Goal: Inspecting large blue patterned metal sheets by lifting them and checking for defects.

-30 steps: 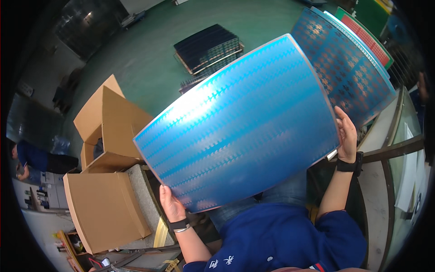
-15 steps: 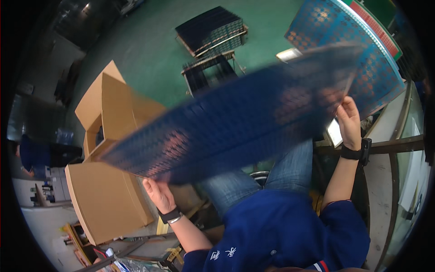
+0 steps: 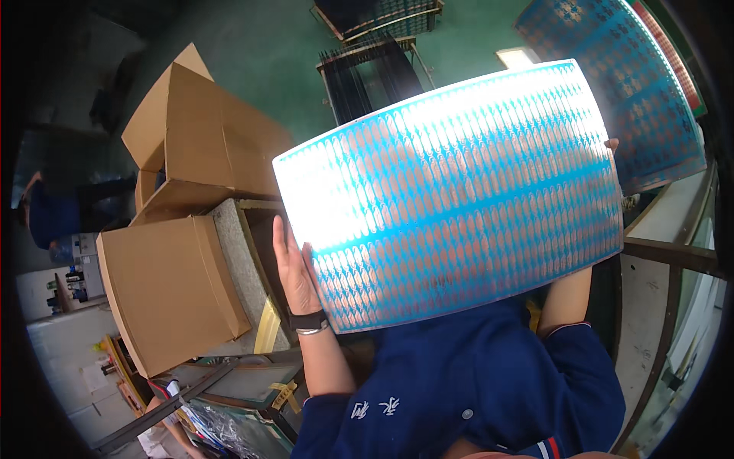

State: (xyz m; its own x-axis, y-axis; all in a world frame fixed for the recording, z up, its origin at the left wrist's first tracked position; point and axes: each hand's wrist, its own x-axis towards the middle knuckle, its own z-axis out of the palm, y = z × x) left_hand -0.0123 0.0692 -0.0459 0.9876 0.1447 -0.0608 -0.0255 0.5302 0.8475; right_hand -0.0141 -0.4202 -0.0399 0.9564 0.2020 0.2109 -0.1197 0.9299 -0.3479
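Observation:
A thin, rectangular blue panel (image 3: 459, 206) covered in rows of copper-coloured ovals is held up before my chest, tilted and shining brightly along its upper and left parts. My left hand (image 3: 294, 271) supports its left edge, palm along the side and fingers stretched upward. At the opposite edge, only some fingertips of my right hand (image 3: 612, 144) show; the panel covers the rest. Both hands carry the panel between them.
Open cardboard boxes (image 3: 157, 287) stand at left. A rack (image 3: 375, 76) with dark slats is beyond the panel. More blue patterned panels (image 3: 646, 99) lean at far right, near a metal frame bar (image 3: 673, 255). Another person (image 3: 57, 210) is at far left.
The panel has swung from a steeply tilted, dark, blurred view to face me, its patterned side now bright. My left hand has moved up; my right hand has gone mostly behind the panel.

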